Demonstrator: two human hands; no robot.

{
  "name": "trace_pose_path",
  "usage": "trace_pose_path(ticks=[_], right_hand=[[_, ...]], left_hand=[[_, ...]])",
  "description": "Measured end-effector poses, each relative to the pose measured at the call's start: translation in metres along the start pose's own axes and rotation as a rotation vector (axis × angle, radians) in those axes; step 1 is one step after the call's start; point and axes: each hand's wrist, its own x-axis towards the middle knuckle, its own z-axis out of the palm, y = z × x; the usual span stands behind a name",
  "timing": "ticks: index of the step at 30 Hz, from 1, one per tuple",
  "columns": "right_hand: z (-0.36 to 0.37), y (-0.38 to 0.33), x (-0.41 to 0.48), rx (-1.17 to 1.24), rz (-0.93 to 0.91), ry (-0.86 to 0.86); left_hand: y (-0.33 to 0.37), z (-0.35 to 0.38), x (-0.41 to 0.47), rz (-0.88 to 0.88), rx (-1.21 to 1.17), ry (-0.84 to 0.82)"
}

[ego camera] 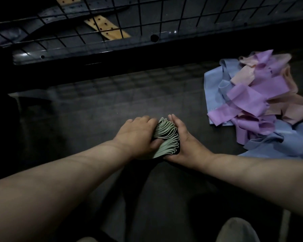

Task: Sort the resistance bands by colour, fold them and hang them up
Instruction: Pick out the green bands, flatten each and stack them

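Note:
A stack of folded pale green resistance bands [166,135] sits on the dark floor mat at the centre, its looped edges fanned upward. My left hand [138,135] lies over the stack's left side, thumb curled onto the bands. My right hand [184,137] presses flat against the stack's right side with straight fingers. To the right lies a loose pile of purple bands [252,100], peach bands [247,74] and blue bands [215,84], tangled together.
A black wire grid rack [112,23] stands across the back, with wooden strips [108,28] behind it. More blue bands [287,138] lie near my right forearm. A grey shoe [238,231] shows at the bottom right. The dark mat [94,105] stretches left of the stack.

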Motion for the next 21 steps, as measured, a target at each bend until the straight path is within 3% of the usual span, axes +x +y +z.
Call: trace_pose_path(ticks=[5, 12, 21], right_hand=[[-0.002, 0.0, -0.001, -0.029, 0.008, 0.003], [-0.005, 0.004, -0.005, -0.361, -0.082, 0.004], [-0.005, 0.002, -0.003, -0.39, -0.129, -0.077]], left_hand=[[0.008, 0.0, 0.013, -0.02, -0.048, -0.02], [0.006, 0.003, 0.009, 0.039, -0.01, -0.021], [0.016, 0.005, 0.012, 0.031, 0.041, -0.011]])
